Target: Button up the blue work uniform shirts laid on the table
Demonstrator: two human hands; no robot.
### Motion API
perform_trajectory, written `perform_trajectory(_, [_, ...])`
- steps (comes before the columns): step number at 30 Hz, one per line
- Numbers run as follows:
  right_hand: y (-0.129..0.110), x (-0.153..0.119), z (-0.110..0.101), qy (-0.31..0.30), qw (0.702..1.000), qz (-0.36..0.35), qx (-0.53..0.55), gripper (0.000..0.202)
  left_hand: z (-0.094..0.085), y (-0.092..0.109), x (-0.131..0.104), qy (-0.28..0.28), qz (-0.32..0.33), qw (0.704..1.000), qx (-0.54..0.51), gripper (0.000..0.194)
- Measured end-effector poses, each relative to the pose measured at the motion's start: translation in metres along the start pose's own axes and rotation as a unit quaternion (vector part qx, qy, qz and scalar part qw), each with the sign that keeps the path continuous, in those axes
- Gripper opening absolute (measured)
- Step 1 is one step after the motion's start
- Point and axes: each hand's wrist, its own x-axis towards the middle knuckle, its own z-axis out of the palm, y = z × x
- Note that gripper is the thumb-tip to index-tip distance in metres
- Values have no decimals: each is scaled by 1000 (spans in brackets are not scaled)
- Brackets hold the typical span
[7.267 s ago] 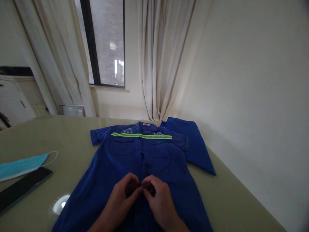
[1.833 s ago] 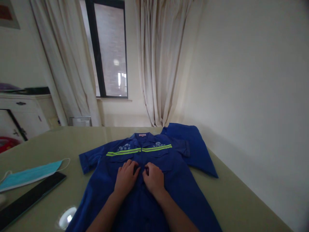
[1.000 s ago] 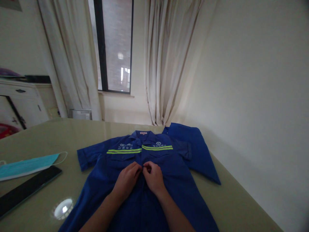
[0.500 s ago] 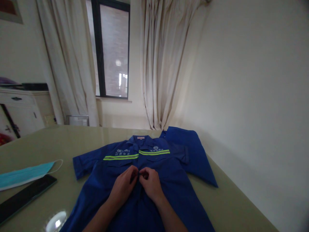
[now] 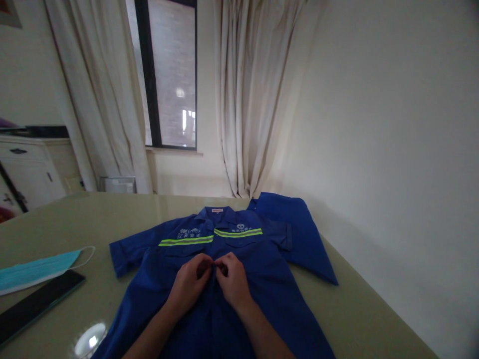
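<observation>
A blue short-sleeved work shirt [image 5: 187, 249] lies spread face up, its collar at the far end and a yellow-green reflective stripe across the chest. Both hands meet at its front opening, just below the stripe. My left hand [image 5: 192, 279] pinches the shirt's front edge between thumb and fingers. Close beside it, my right hand [image 5: 232, 279] pinches the same edge from the other side, fingertips nearly touching. Any button between the fingertips is hidden.
On the table [image 5: 93, 214], a folded blue garment [image 5: 310, 239] lies partly under the right sleeve. A light-blue face mask [image 5: 41, 269] overlaps a black phone [image 5: 37, 304] at the left. A wall borders the table's right side.
The view has shifted slightly. Both hands stay at the front opening, with the fingertips drawn slightly closer together.
</observation>
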Motion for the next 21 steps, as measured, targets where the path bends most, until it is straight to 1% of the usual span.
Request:
perform_trajectory(4, [-4, -2, -3, -17, 999, -37, -1, 28, 0, 3, 0, 4, 15, 1000, -1, 15])
perform_trajectory(8, [-4, -1, -3, -20, 1000, -2, -5, 26, 1, 3, 1, 8, 9, 1000, 2, 18])
perform_trajectory(11, [-2, 1, -1, -3, 999, 29, -18, 20, 1, -2, 4, -2, 0, 1000, -1, 17])
perform_trajectory(14, [-1, 2, 0, -4, 999, 45, -8, 16, -1, -6, 6, -15, -11, 1000, -6, 17])
perform_trajectory(18, [1, 3, 0, 1, 999, 39, -8, 20, -3, -8, 6, -43, -16, 999, -29, 19])
perform_trajectory(21, [0, 2, 0, 5, 1000, 26, -4, 26, -2, -9, 5, -33, 8, 999, -25, 24])
